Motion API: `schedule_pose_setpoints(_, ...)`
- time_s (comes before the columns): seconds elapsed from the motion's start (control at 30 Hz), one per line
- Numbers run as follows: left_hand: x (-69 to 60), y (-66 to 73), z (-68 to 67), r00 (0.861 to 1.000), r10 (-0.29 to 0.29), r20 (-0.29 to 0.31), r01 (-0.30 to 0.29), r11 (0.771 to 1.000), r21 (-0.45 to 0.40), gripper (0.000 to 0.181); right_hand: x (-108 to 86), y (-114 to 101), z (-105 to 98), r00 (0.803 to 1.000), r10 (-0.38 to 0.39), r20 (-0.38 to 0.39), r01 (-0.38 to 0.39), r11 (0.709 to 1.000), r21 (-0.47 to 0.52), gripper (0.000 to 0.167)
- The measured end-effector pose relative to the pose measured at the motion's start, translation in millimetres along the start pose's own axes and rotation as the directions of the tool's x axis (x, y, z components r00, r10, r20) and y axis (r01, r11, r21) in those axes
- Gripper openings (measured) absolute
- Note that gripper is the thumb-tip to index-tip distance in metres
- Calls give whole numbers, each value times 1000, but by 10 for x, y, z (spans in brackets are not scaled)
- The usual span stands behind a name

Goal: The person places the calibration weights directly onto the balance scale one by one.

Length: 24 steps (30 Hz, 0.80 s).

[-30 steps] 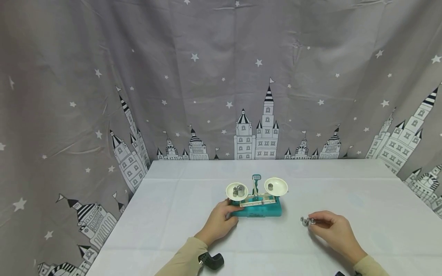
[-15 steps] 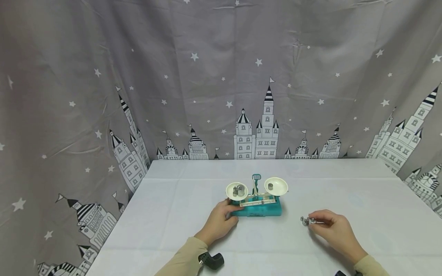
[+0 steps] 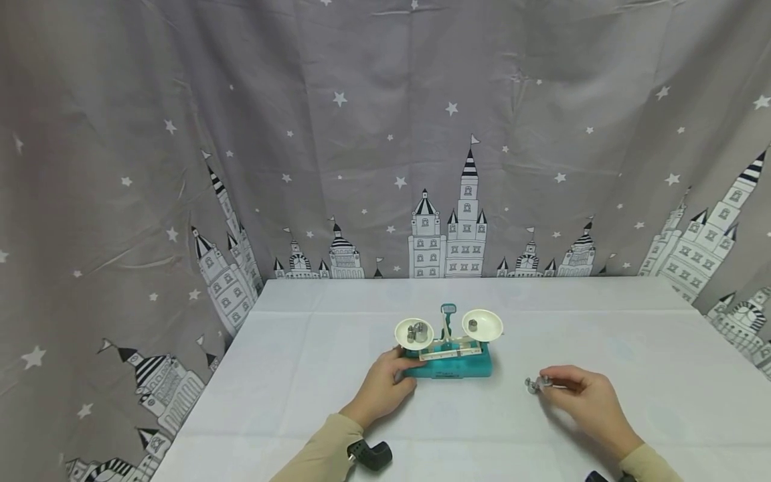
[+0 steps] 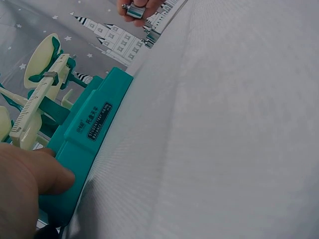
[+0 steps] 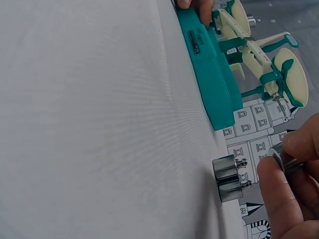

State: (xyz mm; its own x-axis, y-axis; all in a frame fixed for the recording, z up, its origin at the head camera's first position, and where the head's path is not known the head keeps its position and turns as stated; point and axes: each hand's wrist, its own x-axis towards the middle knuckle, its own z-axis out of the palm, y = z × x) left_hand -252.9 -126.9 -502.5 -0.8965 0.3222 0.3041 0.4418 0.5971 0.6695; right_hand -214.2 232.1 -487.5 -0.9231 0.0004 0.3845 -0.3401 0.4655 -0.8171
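Plainly, metal weights [image 3: 420, 332] in both cream balance pans [image 3: 490, 327].

the left hand [image 4: 30, 184] grips a green student balance [image 4: 75, 157]; beyond it, the right hand [image 4: 151, 6] pinches a metal weight [image 4: 134, 11], a castle-print curtain [image 4: 89, 40] behind.

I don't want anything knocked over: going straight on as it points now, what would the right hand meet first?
Probably the two small silver metal cylinder weights standing just ahead of the right hand; its height is unclear, so it might pass above them.
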Motion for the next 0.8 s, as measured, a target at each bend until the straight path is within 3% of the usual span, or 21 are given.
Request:
schedule_pose_setpoints(0.23,-3,22,-13,1000,10,6,-10,1000,0,34,69,-58,-32,1000,6,0,-6,1000,4,21)
schedule_pose_setpoints(0.47,-10,14,-17,1000,11,8,-11,1000,1,34,240,-347,-52,996,71,56,-66,994,-83,22)
schedule_pose_setpoints(0.8,-12,26,-14,1000,-6,7,6,1000,0,33,523,-662,-25,993,57,99,-44,990,-134,22)
